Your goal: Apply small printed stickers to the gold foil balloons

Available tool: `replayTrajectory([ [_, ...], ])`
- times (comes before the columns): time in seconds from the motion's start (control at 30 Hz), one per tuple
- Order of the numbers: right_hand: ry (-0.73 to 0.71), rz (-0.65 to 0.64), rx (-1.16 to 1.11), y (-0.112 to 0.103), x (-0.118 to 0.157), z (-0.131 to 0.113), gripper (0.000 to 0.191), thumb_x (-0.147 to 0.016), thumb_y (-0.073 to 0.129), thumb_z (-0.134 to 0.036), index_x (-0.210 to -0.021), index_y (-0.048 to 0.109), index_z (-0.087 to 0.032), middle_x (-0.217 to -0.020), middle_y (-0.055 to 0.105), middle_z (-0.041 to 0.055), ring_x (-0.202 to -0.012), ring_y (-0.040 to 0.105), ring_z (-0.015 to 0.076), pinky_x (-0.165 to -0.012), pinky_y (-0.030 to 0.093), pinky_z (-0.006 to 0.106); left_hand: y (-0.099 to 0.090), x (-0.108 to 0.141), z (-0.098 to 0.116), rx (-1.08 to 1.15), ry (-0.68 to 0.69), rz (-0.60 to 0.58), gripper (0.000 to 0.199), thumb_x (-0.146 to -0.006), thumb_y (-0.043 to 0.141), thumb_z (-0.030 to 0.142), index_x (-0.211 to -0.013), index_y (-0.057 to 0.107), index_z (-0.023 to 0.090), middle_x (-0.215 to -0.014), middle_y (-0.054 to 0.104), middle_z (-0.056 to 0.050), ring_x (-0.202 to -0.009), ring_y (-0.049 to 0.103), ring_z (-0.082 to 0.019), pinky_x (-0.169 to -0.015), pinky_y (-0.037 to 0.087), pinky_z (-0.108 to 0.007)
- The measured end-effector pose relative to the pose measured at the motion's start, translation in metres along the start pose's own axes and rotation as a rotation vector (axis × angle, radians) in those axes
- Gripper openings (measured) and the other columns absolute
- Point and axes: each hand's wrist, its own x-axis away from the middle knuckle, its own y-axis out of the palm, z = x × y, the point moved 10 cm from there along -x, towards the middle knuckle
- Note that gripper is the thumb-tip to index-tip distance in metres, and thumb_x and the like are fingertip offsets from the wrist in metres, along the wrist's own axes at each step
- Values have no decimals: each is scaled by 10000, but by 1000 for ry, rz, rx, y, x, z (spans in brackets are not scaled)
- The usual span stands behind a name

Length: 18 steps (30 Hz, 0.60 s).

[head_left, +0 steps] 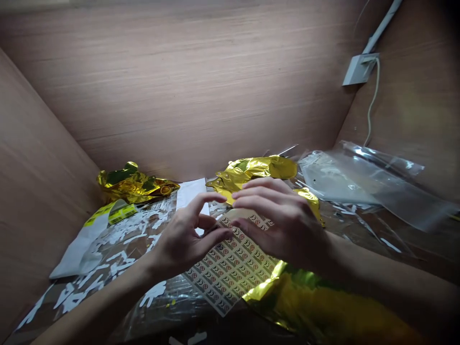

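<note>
A sheet of small printed stickers point(230, 268), with rows of CE marks and red warning circles, is below and between my hands. My left hand point(194, 230) is at the sheet's upper left edge, its thumb across the sheet and its lower fingers curled behind; the index finger is raised off it. Over the sheet's upper right part hovers my right hand point(283, 215), thumb and fingers apart, with nothing visible between them. A gold foil balloon point(312, 302) lies under my right forearm, beside the sheet. Another flat gold foil balloon point(258, 170) is behind my right hand.
Crumpled gold foil point(140, 184) lies at the back left. White paper scraps point(118, 249) and a white strip with yellow labels point(84, 239) cover the left side. Clear plastic bags point(359, 177) are at right. Wooden panels point(201, 86) enclose the space; a white socket box point(360, 69) hangs at right.
</note>
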Motion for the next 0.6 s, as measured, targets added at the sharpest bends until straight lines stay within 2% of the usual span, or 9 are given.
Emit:
replayTrajectory([
  [0.1, -5, -11, -29, 15, 3, 5, 174, -930, 685, -210, -1097, 734, -215, -1118, 781, 32, -1135, 680, 238, -1021, 526, 470, -2, -4, -5, -15, 25, 19, 423, -938, 700, 352, -1271, 465, 240, -704, 700, 28, -632, 709, -175, -529, 509, -272],
  [0.3, 328, -154, -306, 48, 16, 45, 273, -906, 722, -247, -1175, 737, -207, -1103, 785, 46, -972, 745, 182, -845, 606, 348, -3, -4, -9, -121, 80, -9, 328, -970, 646, 350, -1213, 442, 270, -688, 705, 39, -590, 681, -156, -476, 450, -254],
  [0.4, 327, -161, -385, 51, 16, 48, 191, -917, 702, -204, -1097, 765, -207, -1025, 793, 26, -910, 739, 149, -817, 592, 301, -2, -3, -8, -169, 113, -66, 304, -979, 639, 332, -1183, 420, 275, -655, 702, 67, -542, 626, -127, -511, 454, -247],
  [0.53, 363, -193, -508, 55, 14, 52, 127, -938, 674, -162, -991, 779, -208, -915, 790, -15, -795, 718, 104, -736, 558, 235, 4, -1, -3, -193, 181, -181, 320, -1004, 611, 272, -1218, 372, 275, -745, 756, 68, -602, 659, -112, -598, 480, -235],
  [0.6, 400, -233, -544, 59, 15, 55, 122, -944, 666, -166, -978, 777, -205, -891, 783, -20, -764, 700, 99, -699, 536, 225, 4, 0, 2, -211, 236, -194, 311, -1015, 596, 253, -1227, 368, 263, -737, 751, 72, -602, 661, -108, -624, 480, -235],
])
